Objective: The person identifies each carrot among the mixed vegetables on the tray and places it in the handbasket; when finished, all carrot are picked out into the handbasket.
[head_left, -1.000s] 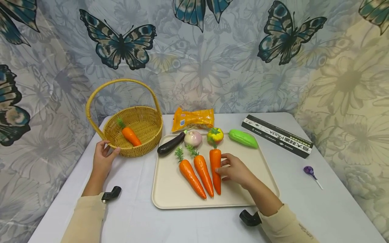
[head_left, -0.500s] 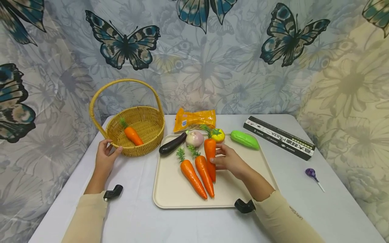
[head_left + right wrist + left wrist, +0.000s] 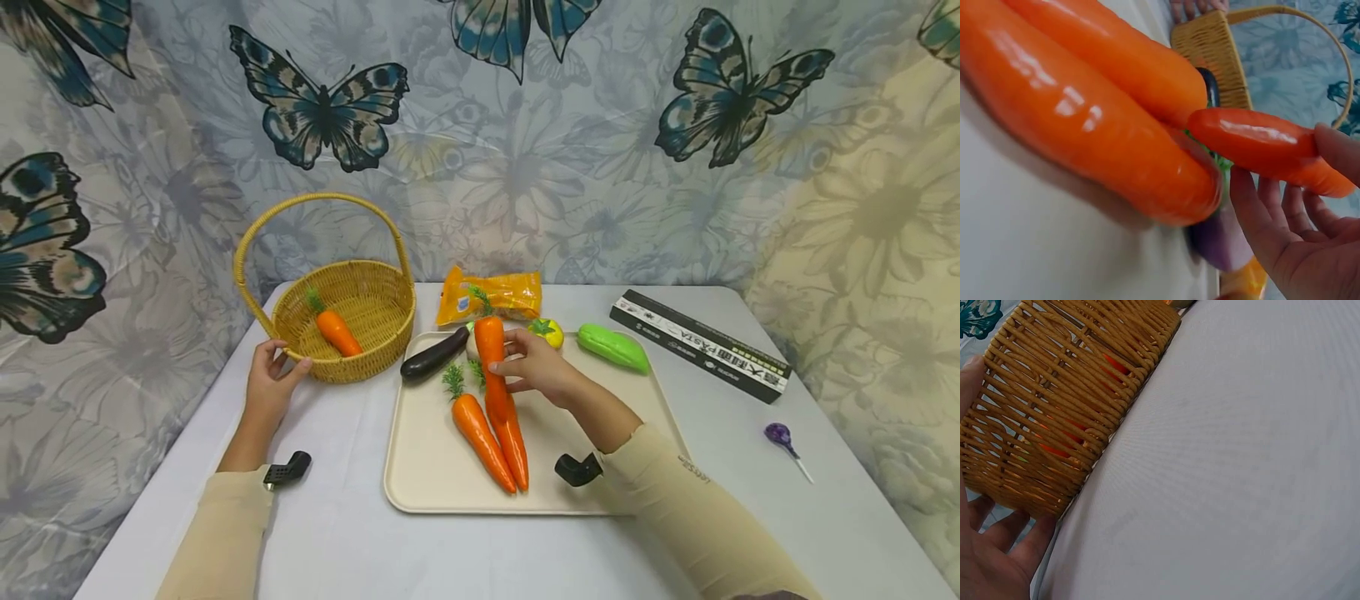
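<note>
My right hand point(image 3: 542, 367) pinches an orange toy carrot point(image 3: 491, 342) between thumb and fingers, raised over the tray point(image 3: 423, 467). Two more carrots lie side by side there: the left carrot point(image 3: 480, 437) shows whole, while the other carrot point(image 3: 514, 450) is partly covered by the held one. My left hand point(image 3: 272, 387) holds the left side of a wicker basket point(image 3: 375, 364), thumb at the rim and fingers against the wall point(image 3: 1041, 450). Inside the basket rests one carrot point(image 3: 337, 332). Behind the held carrot, a purple-white onion point(image 3: 1225, 240) is mostly hidden in the head view.
Along the tray's back lie a black eggplant point(image 3: 435, 356), a yellow-red fruit point(image 3: 551, 333) and a green gourd-like vegetable point(image 3: 613, 347). An orange packet point(image 3: 517, 292) sits behind them. To the right are a black pasta box point(image 3: 697, 346) and a purple lollipop point(image 3: 780, 435).
My right hand has lifted the rightmost carrot off the tray and carried it left and up, past the onion. The left hand has stayed at the basket. The head view has shifted slightly.
</note>
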